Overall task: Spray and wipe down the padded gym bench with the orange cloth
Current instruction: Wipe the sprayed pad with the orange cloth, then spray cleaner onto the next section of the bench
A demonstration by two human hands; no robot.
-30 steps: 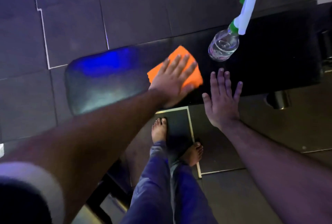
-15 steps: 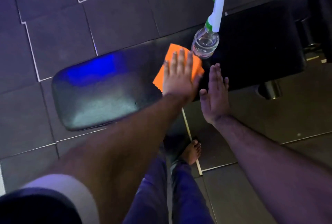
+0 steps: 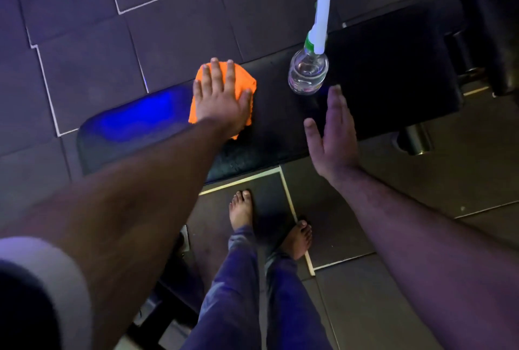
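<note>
The black padded bench runs across the view, with a blue light reflection on its left end. My left hand lies flat, fingers spread, pressing the orange cloth onto the pad near its far edge. A clear spray bottle with a white and green trigger head stands upright on the bench to the right of the cloth. My right hand hovers with fingers straight over the near edge of the bench, just below the bottle, holding nothing.
Dark floor tiles with pale seams surround the bench. A metal bench leg shows under its right part. Another dark padded piece stands at the far right. My bare feet stand close to the bench.
My left hand has slid the orange cloth leftward and toward the far edge, away from the bottle. My right hand has shifted right and apart from the left hand.
</note>
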